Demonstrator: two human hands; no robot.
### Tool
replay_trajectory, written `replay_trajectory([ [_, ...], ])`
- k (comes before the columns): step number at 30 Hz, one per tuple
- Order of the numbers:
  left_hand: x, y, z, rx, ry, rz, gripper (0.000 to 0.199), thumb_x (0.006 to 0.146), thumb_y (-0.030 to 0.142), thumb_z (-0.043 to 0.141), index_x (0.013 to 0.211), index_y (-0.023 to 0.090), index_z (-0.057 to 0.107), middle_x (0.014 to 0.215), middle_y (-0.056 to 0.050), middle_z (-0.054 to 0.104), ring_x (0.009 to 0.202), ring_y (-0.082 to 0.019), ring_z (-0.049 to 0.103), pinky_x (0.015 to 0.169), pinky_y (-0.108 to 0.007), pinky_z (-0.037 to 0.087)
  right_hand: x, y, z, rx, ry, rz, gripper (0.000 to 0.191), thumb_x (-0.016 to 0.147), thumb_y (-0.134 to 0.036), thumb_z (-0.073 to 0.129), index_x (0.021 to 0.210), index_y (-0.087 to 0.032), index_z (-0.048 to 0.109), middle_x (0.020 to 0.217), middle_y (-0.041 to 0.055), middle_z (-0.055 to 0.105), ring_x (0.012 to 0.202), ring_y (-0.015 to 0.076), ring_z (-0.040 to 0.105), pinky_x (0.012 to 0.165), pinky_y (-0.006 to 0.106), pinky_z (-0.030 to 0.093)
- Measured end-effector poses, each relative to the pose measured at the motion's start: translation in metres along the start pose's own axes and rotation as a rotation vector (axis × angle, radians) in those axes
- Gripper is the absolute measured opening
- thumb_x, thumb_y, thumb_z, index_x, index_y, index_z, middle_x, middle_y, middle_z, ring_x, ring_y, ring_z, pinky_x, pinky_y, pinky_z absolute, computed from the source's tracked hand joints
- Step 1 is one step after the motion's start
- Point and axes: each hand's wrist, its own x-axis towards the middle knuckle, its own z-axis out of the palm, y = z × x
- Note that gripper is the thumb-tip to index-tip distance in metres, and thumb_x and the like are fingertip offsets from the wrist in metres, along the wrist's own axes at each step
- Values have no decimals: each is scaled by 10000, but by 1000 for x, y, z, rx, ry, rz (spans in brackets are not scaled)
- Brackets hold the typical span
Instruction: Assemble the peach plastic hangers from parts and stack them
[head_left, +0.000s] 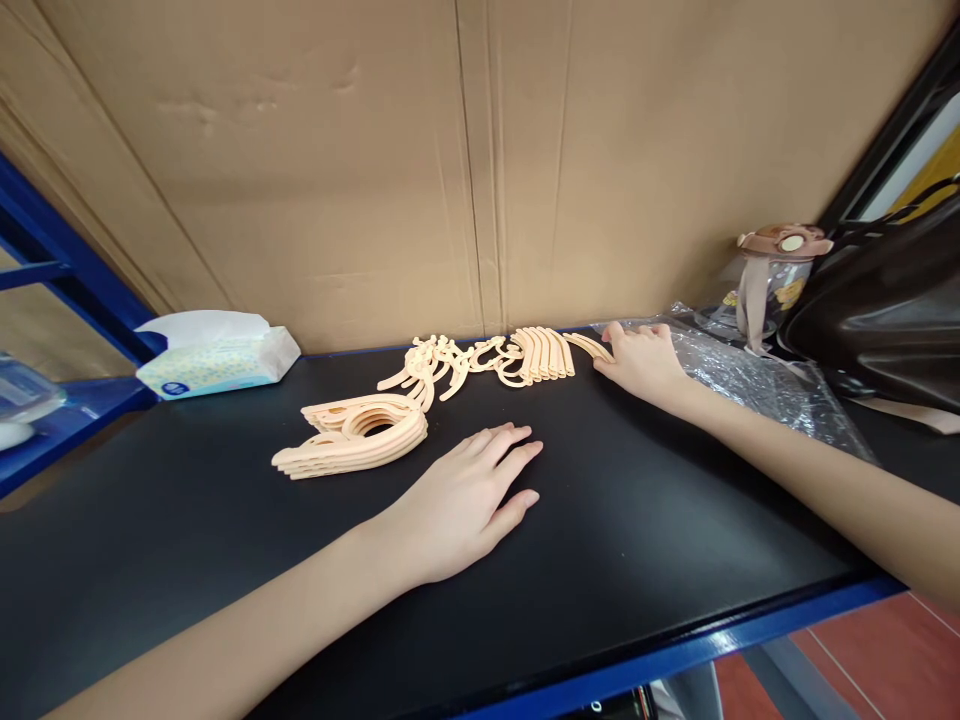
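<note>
My left hand [469,505] lies palm down on the black tabletop, fingers spread, with nothing in it. Just beyond it, to the left, is a stack of flat beige plastic pieces [360,455] with rounded cut-outs. My right hand [645,360] is at the back of the table, thumb and fingers bent around the right end of some slim curved beige plastic pieces [589,345]; its fingertips are partly hidden. Next to these, a row of curved beige strips [546,352] lies side by side. A loose heap of small beige hooked parts [435,362] sits farther left.
A tissue pack [217,360] stands at the back left beside a blue metal frame [71,290]. Crinkled clear plastic [757,390] lies under my right forearm. A drinking bottle with a strap [780,280] and a dark bag [885,290] stand at right. Cardboard [337,170] walls the back.
</note>
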Motion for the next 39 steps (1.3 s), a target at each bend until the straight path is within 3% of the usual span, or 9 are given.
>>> replay_trajectory([
  [5,0,0,-1,11,-18,-2,453,987,376,338,1396,189,387,1455,-79,397,1354,-245,339,1101,-421,333,1,3,-5,36,18,92,356,774,-343,497,1035,-101,488,710,87,630,830,325,599,782,380,295],
  [10,-1,2,-1,32,2,-14,458,982,387,341,1393,188,383,1465,-86,379,1364,-244,320,1093,-418,348,1,3,-25,280,222,97,318,731,-301,509,1002,-145,449,688,46,607,790,289,585,781,395,334],
  [12,-1,4,-1,74,94,-52,499,963,393,384,1406,167,352,1493,-106,322,1389,-267,261,1103,-438,327,-5,-2,-35,472,256,2,303,706,-288,529,970,-176,432,776,48,627,776,249,581,740,358,372],
  [15,0,4,-1,162,264,-118,588,928,357,455,1434,121,272,1524,-140,233,1409,-303,177,1121,-477,271,-21,-19,-46,688,163,-241,269,687,-266,550,918,-208,425,845,43,632,807,220,572,716,324,418],
  [18,2,0,-2,195,331,-149,563,928,315,458,1420,110,276,1495,-159,284,1368,-305,269,1084,-475,313,-42,-39,-51,744,62,-509,259,657,-220,581,869,-222,432,861,19,611,853,204,557,797,333,427],
  [22,4,-5,-4,148,210,-157,282,969,243,383,1211,170,509,1187,-87,595,1034,-241,563,845,-393,464,-60,-54,-52,758,-16,-673,235,675,-185,593,855,-222,446,876,11,587,840,181,532,761,306,427],
  [25,5,-4,-6,169,131,-143,234,973,200,371,1063,179,586,985,-48,637,856,-211,578,726,-351,447,-62,-55,-51,752,-44,-714,238,685,-163,609,861,-216,459,878,6,586,828,172,523,752,296,415],
  [32,3,-2,-8,123,140,-126,193,950,181,427,1047,167,593,957,-45,615,838,-203,560,723,-337,441,-49,-47,-43,786,-60,-736,267,855,-415,581,1011,-202,544,944,34,626,916,187,558,861,338,386],
  [39,2,6,-10,77,114,-136,141,914,241,481,955,177,600,919,-35,602,819,-205,563,708,-345,446,-42,-39,-48,628,71,-671,150,913,-331,507,930,-200,578,950,37,656,947,201,565,886,361,352],
])
